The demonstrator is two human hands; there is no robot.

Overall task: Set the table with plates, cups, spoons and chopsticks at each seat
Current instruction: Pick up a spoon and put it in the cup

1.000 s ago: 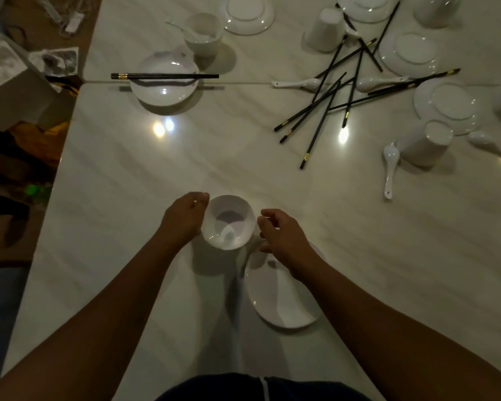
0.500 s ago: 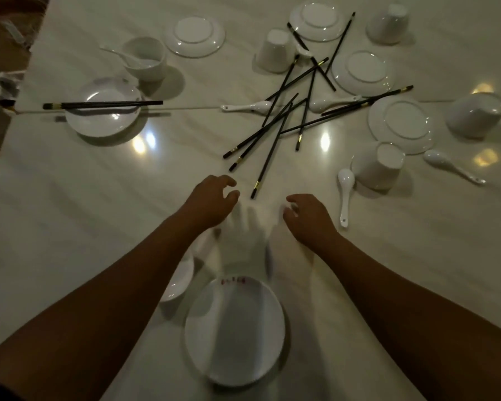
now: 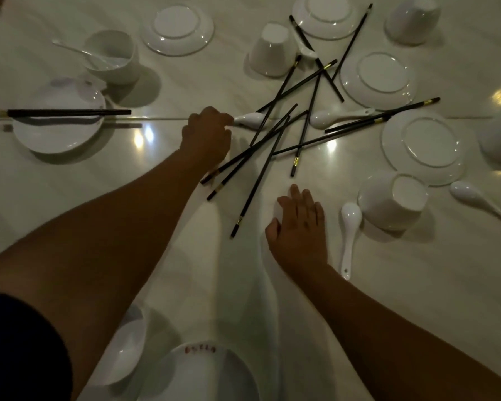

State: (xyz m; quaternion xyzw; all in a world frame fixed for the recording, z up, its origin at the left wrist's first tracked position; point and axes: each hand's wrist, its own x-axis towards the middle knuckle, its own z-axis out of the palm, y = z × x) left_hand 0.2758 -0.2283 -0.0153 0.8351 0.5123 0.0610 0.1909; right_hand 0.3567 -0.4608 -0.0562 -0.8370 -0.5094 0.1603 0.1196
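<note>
- The left hand (image 3: 207, 134) is curled at the handle end of a white spoon (image 3: 249, 120), its fingers touching it. I cannot tell if it grips yet.
- The right hand (image 3: 300, 224) lies flat and loose on the table (image 3: 70, 198), holding nothing.
- Half a second ago both hands were nearer; now the left has reached out to the spoon.
- Black chopsticks (image 3: 272, 140) lie in a messy pile across the spoon.
- An upside-down cup (image 3: 392, 201) and another spoon (image 3: 349, 230) sit right of the right hand.
- A plate (image 3: 197, 374) and a small bowl (image 3: 122, 351) sit near the person.
</note>
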